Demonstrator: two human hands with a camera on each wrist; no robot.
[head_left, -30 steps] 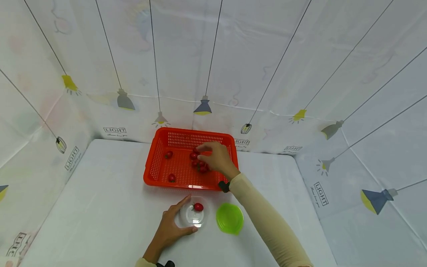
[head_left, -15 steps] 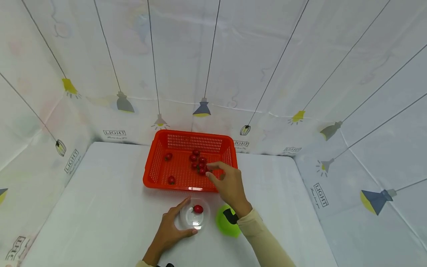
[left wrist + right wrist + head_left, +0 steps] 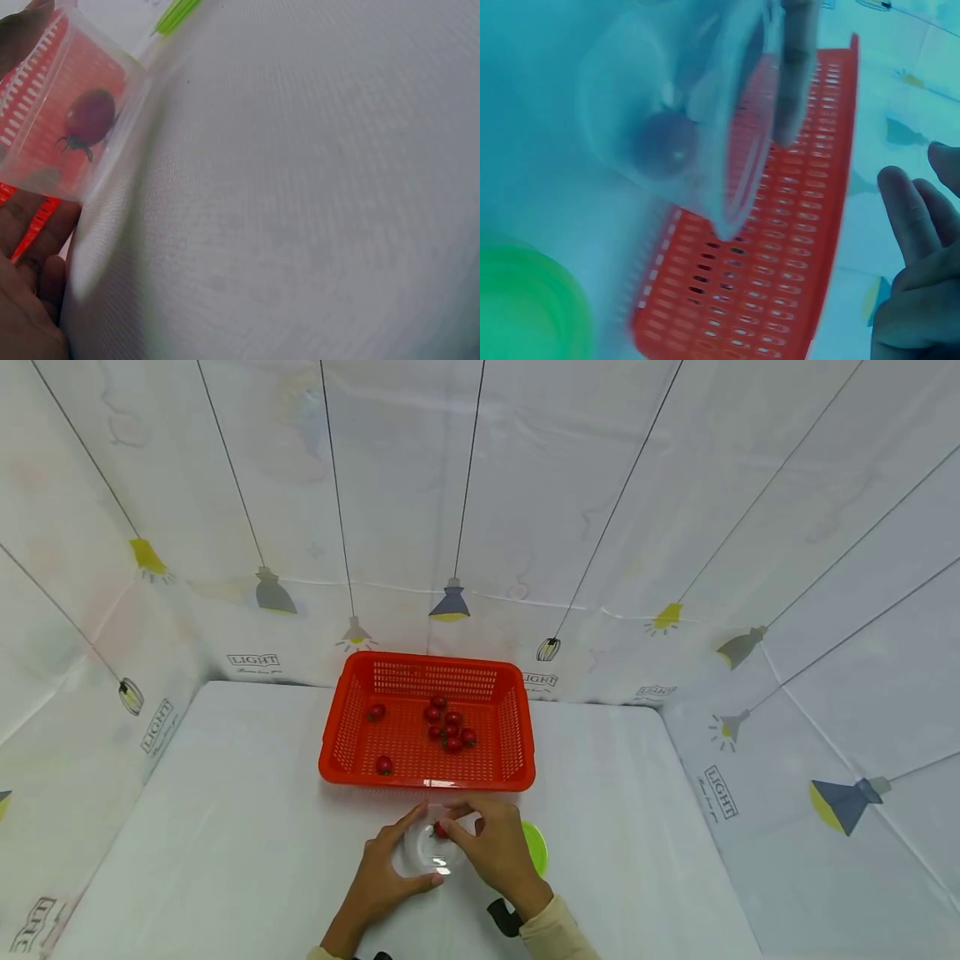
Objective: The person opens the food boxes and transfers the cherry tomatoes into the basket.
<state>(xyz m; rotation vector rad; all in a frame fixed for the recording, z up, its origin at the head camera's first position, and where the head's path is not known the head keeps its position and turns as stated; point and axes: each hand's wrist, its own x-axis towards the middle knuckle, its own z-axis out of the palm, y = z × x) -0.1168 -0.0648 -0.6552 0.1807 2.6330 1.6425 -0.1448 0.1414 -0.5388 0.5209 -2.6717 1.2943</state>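
A clear plastic cup (image 3: pixel 427 860) stands on the white table with one cherry tomato (image 3: pixel 439 832) inside, its green stem showing in the left wrist view. The left hand (image 3: pixel 381 868) grips the cup from the left, thumb on the near side and fingers on the far side. Over the cup, the right hand (image 3: pixel 498 847) reaches in from the right, thumb and fingertips bent apart close to the tomato and partly covering it. In the right wrist view that tomato (image 3: pixel 664 146) lies at the cup's bottom, and nothing shows between the right hand's fingers (image 3: pixel 909 214).
Behind the cup sits a red perforated basket (image 3: pixel 360 768) with several cherry tomatoes (image 3: pixel 452 731), most grouped right of its middle. A lime-green bowl (image 3: pixel 536 845) stands right of the cup, partly hidden by the right hand. Printed fabric walls surround the table.
The right hand has come from the tomatoes in the basket, over its front edge, down to the cup. The left hand keeps its grip on the cup.
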